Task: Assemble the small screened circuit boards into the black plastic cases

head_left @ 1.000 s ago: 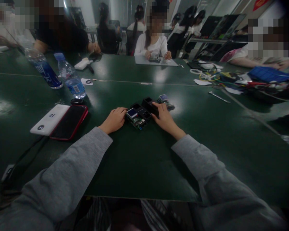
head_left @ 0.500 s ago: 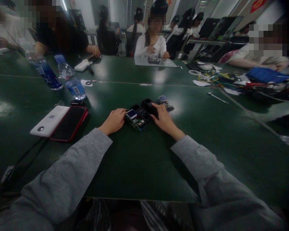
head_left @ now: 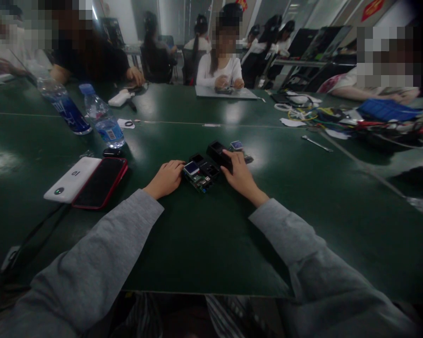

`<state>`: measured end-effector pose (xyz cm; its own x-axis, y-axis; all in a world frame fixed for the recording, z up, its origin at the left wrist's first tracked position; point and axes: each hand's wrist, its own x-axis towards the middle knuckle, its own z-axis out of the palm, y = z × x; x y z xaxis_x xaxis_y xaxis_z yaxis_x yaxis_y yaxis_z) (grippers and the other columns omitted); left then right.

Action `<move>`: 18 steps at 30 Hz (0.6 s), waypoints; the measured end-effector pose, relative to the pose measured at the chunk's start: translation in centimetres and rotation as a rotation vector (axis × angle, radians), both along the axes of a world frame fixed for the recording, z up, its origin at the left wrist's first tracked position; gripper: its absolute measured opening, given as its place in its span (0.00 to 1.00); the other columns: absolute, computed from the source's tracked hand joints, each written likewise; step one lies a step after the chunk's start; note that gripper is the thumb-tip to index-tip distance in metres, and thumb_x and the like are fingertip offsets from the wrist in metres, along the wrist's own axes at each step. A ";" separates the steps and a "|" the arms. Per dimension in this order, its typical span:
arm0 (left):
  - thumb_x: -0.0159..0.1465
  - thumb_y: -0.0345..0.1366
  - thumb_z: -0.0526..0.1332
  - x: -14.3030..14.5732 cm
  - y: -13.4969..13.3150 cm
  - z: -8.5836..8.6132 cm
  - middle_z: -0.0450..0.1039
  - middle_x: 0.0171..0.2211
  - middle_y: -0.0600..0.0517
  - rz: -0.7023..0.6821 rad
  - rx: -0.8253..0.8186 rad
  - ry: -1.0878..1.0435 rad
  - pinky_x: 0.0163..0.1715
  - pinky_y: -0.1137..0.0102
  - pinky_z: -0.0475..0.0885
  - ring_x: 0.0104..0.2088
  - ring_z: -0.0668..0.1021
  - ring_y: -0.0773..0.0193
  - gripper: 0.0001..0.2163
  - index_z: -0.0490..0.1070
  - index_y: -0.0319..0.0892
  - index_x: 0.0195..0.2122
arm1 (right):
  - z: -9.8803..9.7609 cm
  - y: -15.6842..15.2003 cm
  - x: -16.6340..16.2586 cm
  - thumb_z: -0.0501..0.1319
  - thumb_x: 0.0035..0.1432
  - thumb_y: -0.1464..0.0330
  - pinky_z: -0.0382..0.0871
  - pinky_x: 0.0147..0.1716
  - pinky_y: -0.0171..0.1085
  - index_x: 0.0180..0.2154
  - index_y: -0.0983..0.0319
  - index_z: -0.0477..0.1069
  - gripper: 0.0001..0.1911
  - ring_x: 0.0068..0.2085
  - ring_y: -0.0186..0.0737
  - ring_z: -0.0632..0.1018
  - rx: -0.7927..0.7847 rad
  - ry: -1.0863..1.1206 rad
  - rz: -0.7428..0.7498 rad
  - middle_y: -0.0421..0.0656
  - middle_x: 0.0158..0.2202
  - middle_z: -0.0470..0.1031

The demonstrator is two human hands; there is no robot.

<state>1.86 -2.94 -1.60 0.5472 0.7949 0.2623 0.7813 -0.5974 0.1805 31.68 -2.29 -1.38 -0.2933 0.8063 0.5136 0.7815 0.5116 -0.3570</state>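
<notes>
A small green circuit board point(head_left: 197, 178) with a little screen lies in front of me, overlapping an open black case point(head_left: 209, 168). My left hand point(head_left: 166, 177) is closed at the board's left edge, its fingertips against it; the thumb is mostly hidden. Beside these, a second black case point(head_left: 216, 150) sits slightly farther off. My right hand point(head_left: 242, 176) has its thumb and fingers closed around the right side of that case. Behind the right fingers, another circuit board point(head_left: 237, 145) with a screen is partly covered.
At left are a white power bank point(head_left: 72, 178), a red-edged phone point(head_left: 102, 183) and two water bottles point(head_left: 107, 124) point(head_left: 68, 110). A wrench point(head_left: 317, 143) and a heap of cables point(head_left: 324, 117) lie at right. Co-workers sit around the green table point(head_left: 204, 244).
My hands and the boards stay almost in place; the view shifts slightly. A green light now shows on the power bank. The co-worker opposite has lowered a hand towards the grey mat.
</notes>
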 end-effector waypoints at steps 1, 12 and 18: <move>0.68 0.30 0.51 0.0 0.0 0.0 0.66 0.60 0.42 0.001 0.000 0.001 0.59 0.55 0.66 0.61 0.68 0.54 0.18 0.65 0.38 0.59 | -0.1 0.0 0.0 0.56 0.63 0.69 0.67 0.60 0.55 0.65 0.62 0.55 0.29 0.59 0.54 0.67 0.008 0.007 -0.012 0.53 0.57 0.61; 0.68 0.29 0.51 0.0 -0.1 0.2 0.66 0.60 0.42 0.004 -0.009 0.013 0.59 0.54 0.65 0.61 0.68 0.53 0.18 0.65 0.37 0.58 | -0.8 0.6 0.4 0.56 0.63 0.68 0.70 0.57 0.59 0.65 0.61 0.54 0.31 0.58 0.58 0.70 -0.064 -0.064 0.000 0.55 0.57 0.61; 0.68 0.29 0.51 0.0 -0.1 0.1 0.66 0.60 0.42 -0.003 -0.001 0.008 0.60 0.56 0.65 0.61 0.68 0.54 0.18 0.64 0.36 0.59 | -0.7 0.5 0.3 0.57 0.62 0.68 0.69 0.57 0.59 0.65 0.63 0.54 0.31 0.58 0.58 0.70 -0.064 -0.062 -0.005 0.55 0.57 0.61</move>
<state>1.84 -3.02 -1.52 0.5520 0.7933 0.2570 0.7808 -0.5999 0.1747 31.98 -1.81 -2.07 -0.3186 0.8385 0.4421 0.8056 0.4853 -0.3398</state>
